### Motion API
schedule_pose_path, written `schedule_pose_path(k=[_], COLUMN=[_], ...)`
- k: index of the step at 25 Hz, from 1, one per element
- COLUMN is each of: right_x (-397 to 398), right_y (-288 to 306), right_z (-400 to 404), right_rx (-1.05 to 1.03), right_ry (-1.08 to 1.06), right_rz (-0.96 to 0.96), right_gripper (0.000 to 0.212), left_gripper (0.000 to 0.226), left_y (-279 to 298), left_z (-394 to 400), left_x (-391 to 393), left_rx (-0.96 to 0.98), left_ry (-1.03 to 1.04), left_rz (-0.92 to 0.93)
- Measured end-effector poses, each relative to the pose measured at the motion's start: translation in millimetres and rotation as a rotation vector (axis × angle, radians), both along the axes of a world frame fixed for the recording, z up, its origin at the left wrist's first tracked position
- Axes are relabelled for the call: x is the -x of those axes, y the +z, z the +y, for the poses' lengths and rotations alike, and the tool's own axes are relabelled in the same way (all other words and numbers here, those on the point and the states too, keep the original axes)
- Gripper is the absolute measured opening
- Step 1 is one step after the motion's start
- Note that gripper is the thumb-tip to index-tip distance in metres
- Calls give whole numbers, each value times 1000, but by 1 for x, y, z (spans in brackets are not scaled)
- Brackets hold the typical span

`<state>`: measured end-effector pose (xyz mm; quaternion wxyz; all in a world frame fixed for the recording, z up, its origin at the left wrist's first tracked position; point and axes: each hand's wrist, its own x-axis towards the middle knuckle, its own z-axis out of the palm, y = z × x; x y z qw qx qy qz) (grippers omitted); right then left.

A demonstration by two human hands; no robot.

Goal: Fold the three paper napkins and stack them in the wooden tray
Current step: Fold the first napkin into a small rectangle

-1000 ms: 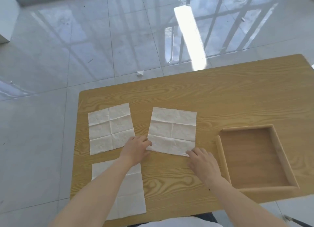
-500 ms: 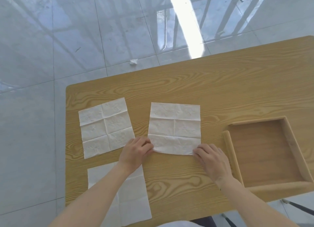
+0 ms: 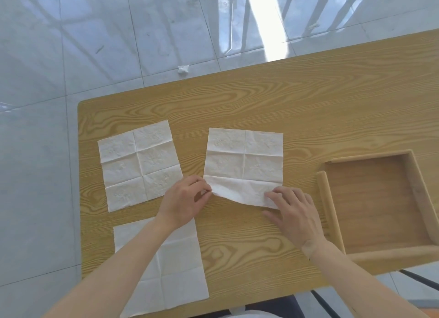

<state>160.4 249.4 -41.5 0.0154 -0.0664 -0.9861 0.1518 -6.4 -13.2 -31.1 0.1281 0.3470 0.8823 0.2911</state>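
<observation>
Three white creased paper napkins lie unfolded on the wooden table [image 3: 261,99]. The middle napkin [image 3: 244,160] has its near edge lifted off the table. My left hand [image 3: 184,201] pinches its near left corner. My right hand [image 3: 294,213] holds its near right corner under the fingertips. A second napkin [image 3: 140,165] lies flat to the left. The third napkin [image 3: 171,270] lies near the front edge, partly under my left forearm. The wooden tray [image 3: 380,208] sits at the right with nothing in it.
The table's left and near edges are close to the napkins. Beyond the table is a glossy tiled floor with a small crumpled white scrap [image 3: 183,69]. A dark chair frame [image 3: 418,279] shows below the tray.
Both hands have taken hold of the middle napkin's near corners and its near edge has risen off the table. The view has tilted further down.
</observation>
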Motion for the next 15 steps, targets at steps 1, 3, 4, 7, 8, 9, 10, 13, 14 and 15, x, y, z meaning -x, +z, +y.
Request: schedule_pose_path(k=[1, 3, 4, 7, 8, 9, 10, 13, 14, 15], right_x=[-1, -2, -3, 0, 2, 3, 4, 4, 5, 7], right_y=[0, 2, 3, 10, 12, 15, 17, 25, 28, 30], right_z=[0, 2, 3, 6, 6, 7, 8, 14, 15, 15], right_rx=[7, 15, 22, 67, 95, 127, 154, 203, 211, 220], right_ry=[-16, -20, -28, -93, -117, -138, -152, -149, -151, -158], right_rz=[21, 84, 108, 136, 124, 105, 84, 43, 38, 36], right_gripper=[29, 12, 9, 13, 8, 6, 10, 14, 13, 13], left_gripper=[2, 2, 2, 2, 2, 2, 3, 4, 4, 4], left_y=[2, 5, 7, 11, 12, 13, 15, 18, 18, 18], left_z=[0, 0, 0, 2, 3, 3, 3, 2, 2, 2], left_x=[0, 2, 2, 5, 6, 6, 6, 2, 2, 2], left_rx=[-6, -17, -23, -25, -21, -17, -15, -25, -23, -20], left_ry=[16, 36, 44, 50, 51, 56, 62, 59, 54, 55], left_rz=[-34, -81, -98, -109, -116, -125, -134, -165, -174, -178])
